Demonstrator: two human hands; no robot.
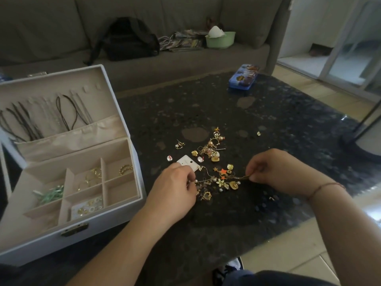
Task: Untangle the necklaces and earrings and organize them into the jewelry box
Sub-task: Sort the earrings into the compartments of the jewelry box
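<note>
A tangle of gold earrings and charms (221, 181) lies on the dark stone table (268, 124) between my hands. My left hand (175, 183) pinches the left end of this tangle, next to a small white earring card (186, 162). My right hand (270, 169) pinches a thin gold piece at its right end. A second heap of earrings (210, 150) sits just beyond. The open white jewelry box (107, 223) stands at the left; black cord necklaces (64, 112) hang in its lid, and gold earrings (93, 175) fill several compartments.
A blue tin (244, 76) lies at the table's far edge. One stray gold piece (258, 133) sits right of the heaps. Behind the table, a sofa carries a black backpack (127, 40) and a green bowl (220, 39). A dark stand base (362, 141) is at the right.
</note>
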